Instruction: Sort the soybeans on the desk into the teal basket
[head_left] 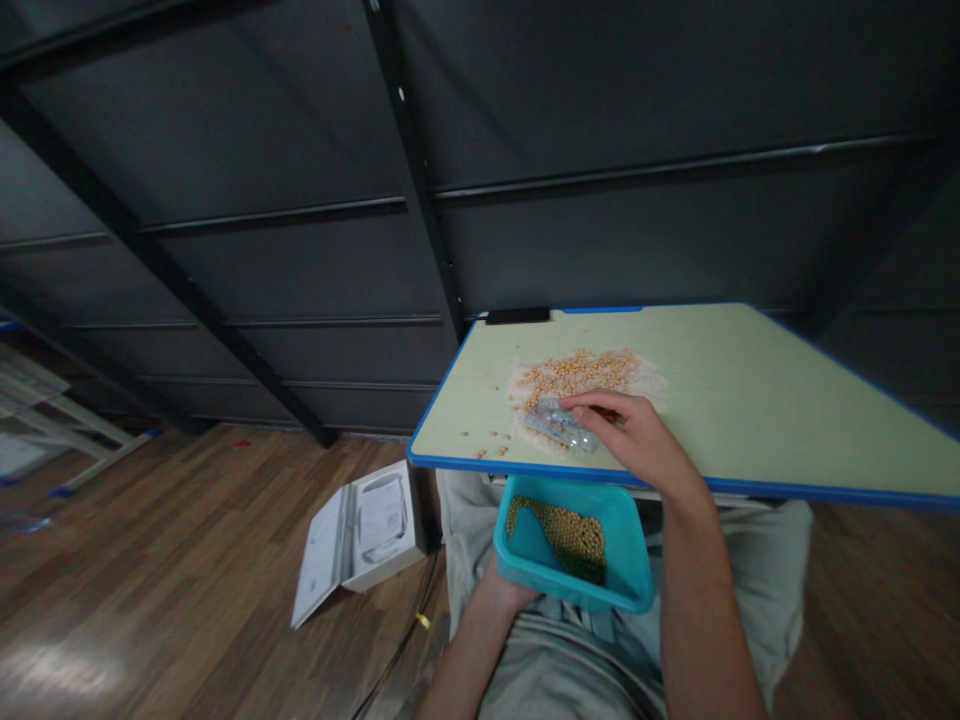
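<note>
Near the table's (787,400) front edge, toward its left corner, the right hand (631,430) is pinching clear plastic (562,428) among small yellow pieces (577,372), while the left hand (510,592) is reaching under a teal tub (570,588) below that edge, its hidden fingers' state impossible to tell.

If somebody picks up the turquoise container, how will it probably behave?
The turquoise container is probably fairly stiff, since its walls keep an even shape. The small round grains inside lie loose, so they would likely roll if it tilts. They sit below the rim, so slight tilting may spill none.
</note>
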